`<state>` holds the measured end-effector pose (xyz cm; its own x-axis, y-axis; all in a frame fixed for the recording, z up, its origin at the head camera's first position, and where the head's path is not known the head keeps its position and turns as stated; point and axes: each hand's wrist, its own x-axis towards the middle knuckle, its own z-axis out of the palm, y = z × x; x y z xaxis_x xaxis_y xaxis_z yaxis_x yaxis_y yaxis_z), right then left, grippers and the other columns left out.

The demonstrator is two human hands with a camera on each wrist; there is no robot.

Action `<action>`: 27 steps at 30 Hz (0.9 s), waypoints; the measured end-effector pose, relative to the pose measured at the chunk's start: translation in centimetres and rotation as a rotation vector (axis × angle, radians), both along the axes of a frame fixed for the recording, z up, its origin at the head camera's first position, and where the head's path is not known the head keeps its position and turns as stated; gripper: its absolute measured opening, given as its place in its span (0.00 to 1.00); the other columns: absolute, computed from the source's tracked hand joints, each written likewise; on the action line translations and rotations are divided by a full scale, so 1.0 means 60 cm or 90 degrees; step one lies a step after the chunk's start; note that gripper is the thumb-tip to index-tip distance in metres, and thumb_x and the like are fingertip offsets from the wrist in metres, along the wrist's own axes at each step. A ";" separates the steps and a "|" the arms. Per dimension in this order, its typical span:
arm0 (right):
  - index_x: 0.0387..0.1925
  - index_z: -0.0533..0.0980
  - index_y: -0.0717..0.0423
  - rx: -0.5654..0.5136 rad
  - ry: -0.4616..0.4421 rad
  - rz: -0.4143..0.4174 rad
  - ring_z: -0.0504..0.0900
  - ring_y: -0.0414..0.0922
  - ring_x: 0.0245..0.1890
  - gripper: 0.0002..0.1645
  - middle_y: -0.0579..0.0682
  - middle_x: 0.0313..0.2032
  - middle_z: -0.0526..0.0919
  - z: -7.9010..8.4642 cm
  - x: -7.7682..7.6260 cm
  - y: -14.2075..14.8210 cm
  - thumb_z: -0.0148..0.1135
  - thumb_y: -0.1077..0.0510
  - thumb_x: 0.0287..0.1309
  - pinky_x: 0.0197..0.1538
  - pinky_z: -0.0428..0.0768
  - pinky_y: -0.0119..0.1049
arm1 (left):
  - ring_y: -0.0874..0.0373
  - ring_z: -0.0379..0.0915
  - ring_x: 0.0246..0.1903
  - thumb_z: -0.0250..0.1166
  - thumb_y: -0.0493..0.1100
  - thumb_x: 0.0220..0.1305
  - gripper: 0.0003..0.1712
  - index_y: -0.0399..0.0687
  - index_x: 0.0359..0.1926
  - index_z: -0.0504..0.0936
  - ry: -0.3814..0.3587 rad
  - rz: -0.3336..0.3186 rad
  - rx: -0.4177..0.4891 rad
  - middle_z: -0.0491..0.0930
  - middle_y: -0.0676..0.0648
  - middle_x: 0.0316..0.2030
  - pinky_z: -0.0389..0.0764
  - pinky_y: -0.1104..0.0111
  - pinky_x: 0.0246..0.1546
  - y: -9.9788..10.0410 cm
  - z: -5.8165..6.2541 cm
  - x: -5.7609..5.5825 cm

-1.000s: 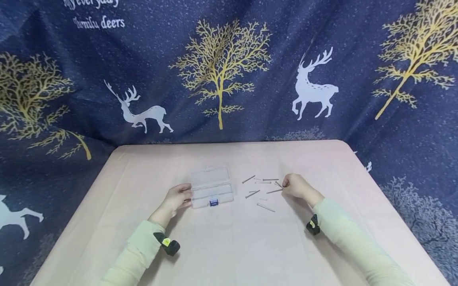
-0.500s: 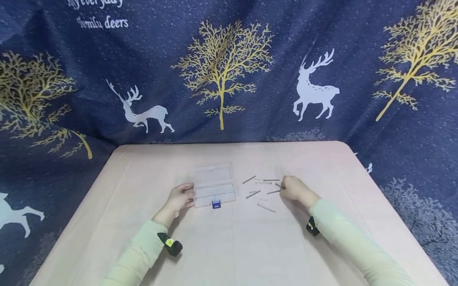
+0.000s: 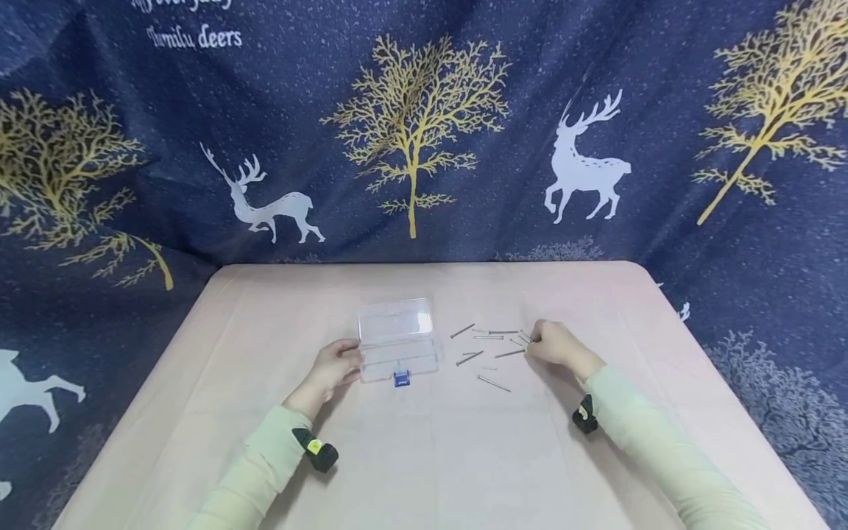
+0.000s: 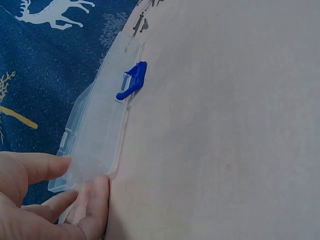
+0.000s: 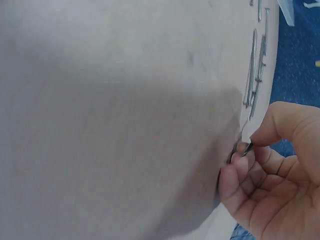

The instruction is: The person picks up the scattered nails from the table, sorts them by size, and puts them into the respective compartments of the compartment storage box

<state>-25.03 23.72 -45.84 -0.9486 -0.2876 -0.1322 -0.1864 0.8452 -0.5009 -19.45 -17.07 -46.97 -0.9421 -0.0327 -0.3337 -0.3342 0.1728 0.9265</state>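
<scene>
A clear plastic box point(image 3: 421, 367) lies with its lid raised, left of the middle of the table. On its front wall hangs a blue latch point(image 3: 401, 378), also plain in the left wrist view. My left hand point(image 3: 330, 370) holds the box's left end, thumb on one side and fingers along the other. To the right, my right hand point(image 3: 559, 347) pinches a dark nail point(image 5: 248, 149) between thumb and fingertips, most of it hidden by the fingers. Several loose nails of different lengths, such as one long nail point(image 3: 494, 383), lie between the box and that hand.
A pale pink cloth point(image 3: 430, 456) covers the table. Behind the table's far edge hangs a dark blue curtain point(image 3: 477, 243) printed with deer and trees. Each wrist carries a small black camera, such as the left one point(image 3: 322, 458).
My right hand has drawn a little to the right with a nail in its fingertips, showing more of the nails beside it. The left hand stays at the box; the latch has dropped lower.
</scene>
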 end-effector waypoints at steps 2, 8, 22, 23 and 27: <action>0.32 0.73 0.68 -0.037 -0.015 -0.009 0.74 0.45 0.26 0.09 0.56 0.28 0.78 0.002 0.001 0.008 0.59 0.64 0.49 0.28 0.79 0.32 | 0.55 0.78 0.40 0.55 0.31 0.64 0.26 0.28 0.62 0.64 0.000 0.002 0.009 0.68 0.27 0.58 0.86 0.63 0.46 -0.002 -0.001 0.000; 0.35 0.74 0.69 -0.119 -0.066 -0.061 0.76 0.43 0.26 0.09 0.54 0.27 0.79 0.010 0.003 0.023 0.55 0.64 0.57 0.29 0.80 0.30 | 0.59 0.77 0.37 0.55 0.31 0.64 0.24 0.26 0.61 0.65 0.008 0.005 0.013 0.71 0.29 0.53 0.86 0.64 0.46 -0.002 -0.003 0.000; 0.46 0.69 0.81 -0.340 -0.082 -0.173 0.80 0.36 0.27 0.17 0.68 0.37 0.80 0.007 0.017 0.030 0.54 0.69 0.60 0.34 0.87 0.27 | 0.57 0.77 0.39 0.55 0.33 0.65 0.25 0.28 0.62 0.65 -0.019 -0.004 0.031 0.69 0.28 0.58 0.86 0.62 0.47 -0.004 -0.003 0.004; 0.47 0.68 0.81 -0.350 -0.088 -0.184 0.80 0.36 0.28 0.17 0.68 0.38 0.80 0.007 0.018 0.030 0.54 0.69 0.61 0.36 0.87 0.28 | 0.56 0.78 0.40 0.54 0.32 0.65 0.25 0.28 0.62 0.65 -0.021 -0.008 0.035 0.69 0.28 0.58 0.86 0.61 0.48 -0.005 -0.003 0.004; 0.47 0.69 0.79 -0.423 -0.117 -0.199 0.82 0.36 0.29 0.17 0.61 0.35 0.82 0.003 0.021 0.036 0.54 0.67 0.61 0.40 0.88 0.31 | 0.52 0.79 0.44 0.55 0.30 0.63 0.27 0.28 0.63 0.63 -0.021 -0.021 0.051 0.68 0.28 0.59 0.84 0.59 0.50 -0.006 0.000 0.003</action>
<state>-23.78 25.89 -45.68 -0.9786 -0.0827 -0.1886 0.1480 0.3542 -0.9234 -19.29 -17.43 -46.99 -0.9307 0.0256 -0.3650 -0.3603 0.1101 0.9263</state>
